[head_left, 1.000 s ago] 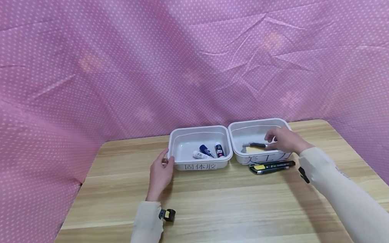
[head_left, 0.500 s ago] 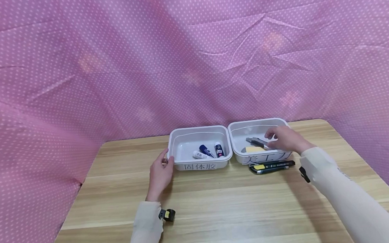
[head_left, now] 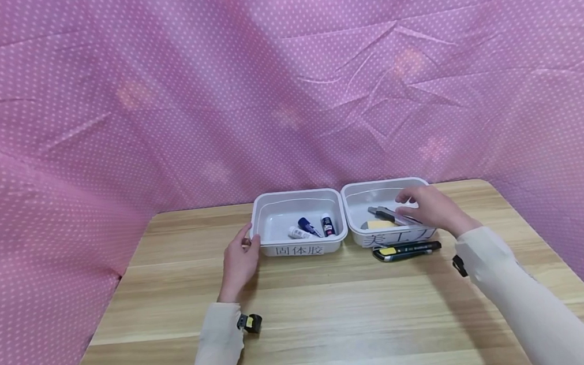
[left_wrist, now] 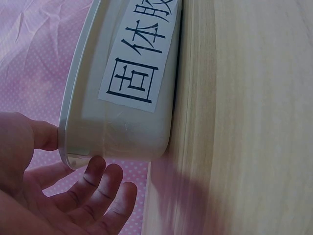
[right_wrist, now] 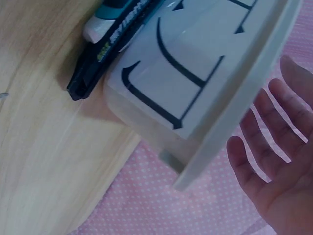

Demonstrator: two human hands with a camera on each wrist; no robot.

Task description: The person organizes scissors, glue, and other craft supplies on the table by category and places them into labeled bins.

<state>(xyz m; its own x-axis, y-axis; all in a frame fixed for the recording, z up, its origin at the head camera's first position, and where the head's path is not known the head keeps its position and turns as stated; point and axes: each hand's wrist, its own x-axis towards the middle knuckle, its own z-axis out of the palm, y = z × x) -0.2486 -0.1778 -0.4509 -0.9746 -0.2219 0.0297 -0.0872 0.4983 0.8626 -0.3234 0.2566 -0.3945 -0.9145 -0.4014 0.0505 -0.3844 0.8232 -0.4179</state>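
My left hand [head_left: 241,261] rests at the left end of a white plastic bin [head_left: 304,250], its loosely bent fingers touching the rim and corner in the left wrist view. My right hand [head_left: 432,208] hovers at the right side of a second white bin [head_left: 383,184], fingers spread and relaxed, with nothing visible in its grasp in the right wrist view. Below its fingertips a grey and black utility knife [head_left: 387,216] lies inside that bin, beside a yellow piece [head_left: 381,224]. Another utility knife [head_left: 407,249], black with yellow, lies on the table along the bin's front; one with teal parts [right_wrist: 117,10] is close there.
Several glue sticks [head_left: 328,224] lie in the left bin. Labels with Chinese characters [head_left: 299,250] mark both bin fronts. The bins stand side by side near the back edge of the wooden table [head_left: 325,324], before a pink dotted curtain [head_left: 263,92].
The grey and black utility knife has turned and come to lie in the right bin as my right hand let go. My right hand has shifted slightly rightward; my left hand stays at its bin.
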